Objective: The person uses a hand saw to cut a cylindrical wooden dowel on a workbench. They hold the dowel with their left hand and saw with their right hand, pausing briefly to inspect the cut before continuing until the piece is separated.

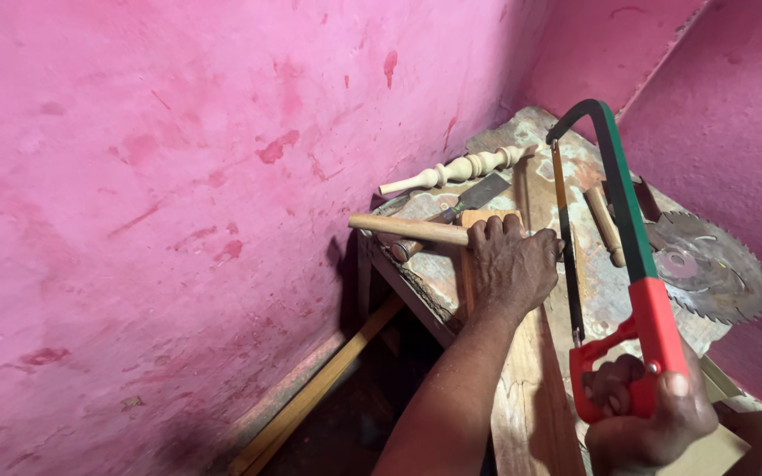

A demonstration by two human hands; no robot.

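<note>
My left hand (511,264) presses a round wooden dowel (403,228) down on the workbench (522,397), fingers wrapped over it and over a small wooden block beneath. The dowel sticks out past the bench's left edge. My right hand (650,414) grips the red handle of a hacksaw (623,220) with a green and black frame. Its blade (566,238) runs just right of my left hand, beside the held end of the dowel.
On the bench lie a turned wooden spindle (456,169), a flat chisel (478,196), a short wooden handle (606,227) and a circular saw blade (707,264). Pink walls close in on the left and right. A wooden strip (319,388) leans on the floor below.
</note>
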